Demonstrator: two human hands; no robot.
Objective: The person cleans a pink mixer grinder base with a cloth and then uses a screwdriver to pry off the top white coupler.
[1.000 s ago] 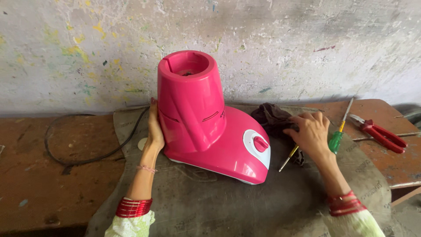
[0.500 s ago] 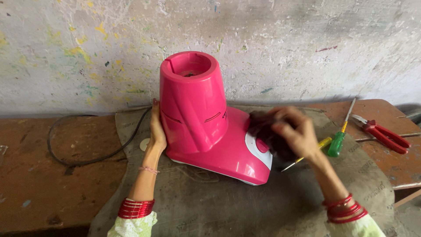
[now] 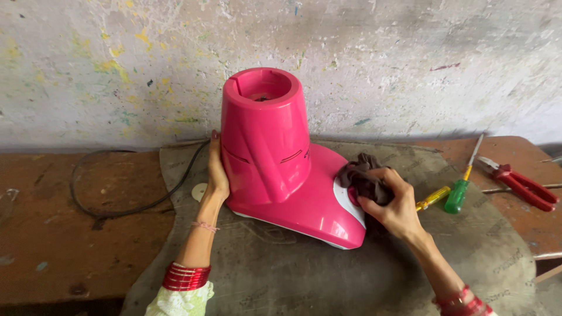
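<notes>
Moved from right of the base, right hand (image 3: 395, 202) now presses a bunched dark brown cloth (image 3: 360, 178) against the white control panel (image 3: 345, 202) of the pink mixer-grinder base (image 3: 281, 164) at frame centre. Left hand (image 3: 216, 169) lies flat, open, against its left side. Screwdrivers (image 3: 453, 196) and red pliers (image 3: 521, 184) lie right.

Paint-flecked wall (image 3: 410, 64) — worn red-brown table (image 3: 52, 234)

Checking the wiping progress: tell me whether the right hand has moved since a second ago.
Yes. The right hand with the dark cloth has moved left, away from the screwdrivers and onto the pink blender base at its white front panel.
</notes>
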